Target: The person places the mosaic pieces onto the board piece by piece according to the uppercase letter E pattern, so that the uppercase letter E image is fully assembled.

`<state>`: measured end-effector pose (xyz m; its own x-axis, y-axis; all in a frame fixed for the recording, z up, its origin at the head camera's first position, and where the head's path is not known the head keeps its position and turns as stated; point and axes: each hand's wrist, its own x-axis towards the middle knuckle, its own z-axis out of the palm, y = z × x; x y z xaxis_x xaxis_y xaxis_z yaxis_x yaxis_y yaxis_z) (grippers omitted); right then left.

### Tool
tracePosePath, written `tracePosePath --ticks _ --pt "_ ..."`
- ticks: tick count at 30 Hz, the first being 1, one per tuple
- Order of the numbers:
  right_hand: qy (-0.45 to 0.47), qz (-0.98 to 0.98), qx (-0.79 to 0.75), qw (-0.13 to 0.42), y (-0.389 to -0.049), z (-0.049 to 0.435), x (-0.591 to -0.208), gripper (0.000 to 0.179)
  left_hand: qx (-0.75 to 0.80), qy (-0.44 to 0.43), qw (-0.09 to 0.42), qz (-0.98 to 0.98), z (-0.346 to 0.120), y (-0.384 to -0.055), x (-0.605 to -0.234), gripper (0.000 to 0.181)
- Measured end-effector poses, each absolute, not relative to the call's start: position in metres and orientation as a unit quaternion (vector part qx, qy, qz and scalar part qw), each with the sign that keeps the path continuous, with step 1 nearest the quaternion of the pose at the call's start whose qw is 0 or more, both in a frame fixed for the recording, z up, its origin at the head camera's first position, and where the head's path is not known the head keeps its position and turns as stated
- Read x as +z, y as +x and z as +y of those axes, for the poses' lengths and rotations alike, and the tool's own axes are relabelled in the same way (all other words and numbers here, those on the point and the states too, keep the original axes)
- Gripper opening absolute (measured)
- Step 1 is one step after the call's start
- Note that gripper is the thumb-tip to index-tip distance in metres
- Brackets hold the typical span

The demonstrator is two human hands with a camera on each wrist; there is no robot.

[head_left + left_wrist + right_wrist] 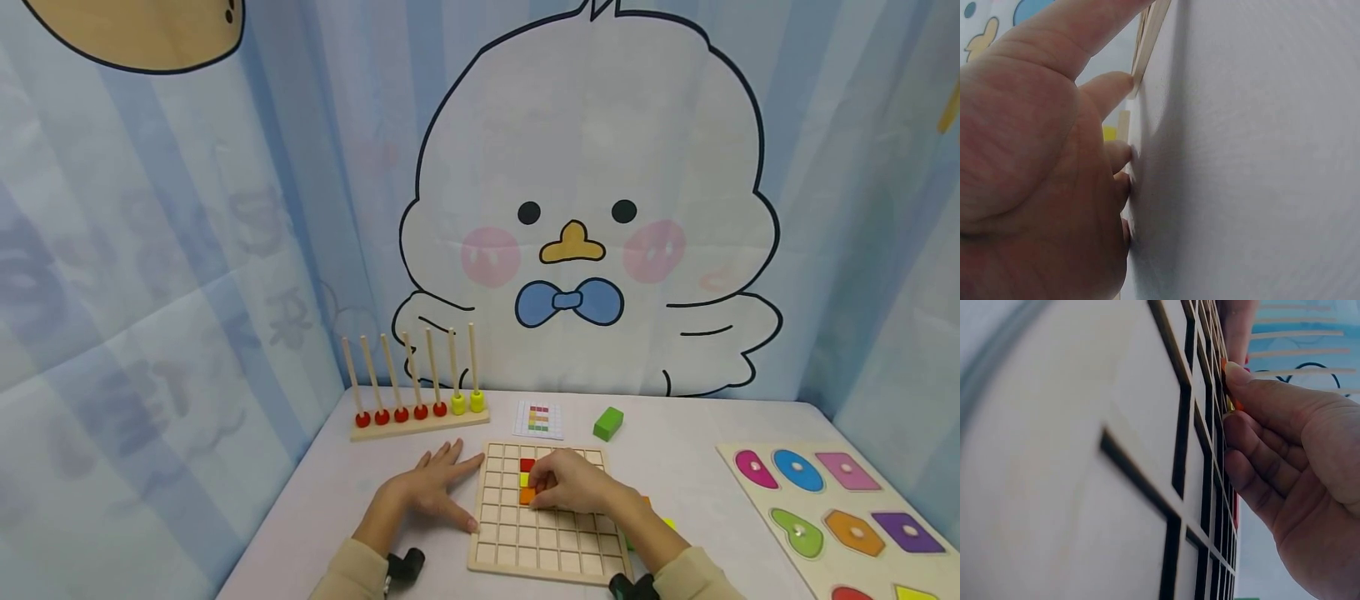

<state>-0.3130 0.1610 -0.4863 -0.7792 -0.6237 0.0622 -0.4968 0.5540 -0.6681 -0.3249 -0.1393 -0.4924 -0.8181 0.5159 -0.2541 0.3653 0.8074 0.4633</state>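
Note:
A wooden grid board (551, 560) lies on the table, with a red block (527, 465), a yellow block (524, 479) and an orange block (527, 496) in one column of its cells. Over that column my right hand (573, 482) pinches an orange block (1239, 405) between thumb and curled fingers, low against the grid; the fingers partly hide it. My left hand (429, 483) rests with spread fingers at the board's left edge. In the left wrist view, its thumb and index finger reach the board's wooden side (1150, 47).
Behind the board lie a pattern card (538, 419) and a green block (608, 423). A bead rack (420, 427) with red and yellow beads stands at the back left. At the right is a shape puzzle (813, 492). More coloured blocks sit partly hidden under my right forearm.

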Motion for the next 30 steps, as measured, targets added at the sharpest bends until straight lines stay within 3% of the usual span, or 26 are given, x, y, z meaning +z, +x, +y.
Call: tracePosePath --ticks 20,30 --pt "-0.325 0.869 -0.364 0.081 -0.311 0.161 -0.486 0.019 0.204 0.231 0.188 0.933 -0.139 -0.323 -0.491 0.11" --pt "-0.284 0.872 -0.395 0.041 -0.305 0.184 -0.485 0.018 0.212 0.231 0.193 0.93 -0.138 -0.324 -0.491 0.111"
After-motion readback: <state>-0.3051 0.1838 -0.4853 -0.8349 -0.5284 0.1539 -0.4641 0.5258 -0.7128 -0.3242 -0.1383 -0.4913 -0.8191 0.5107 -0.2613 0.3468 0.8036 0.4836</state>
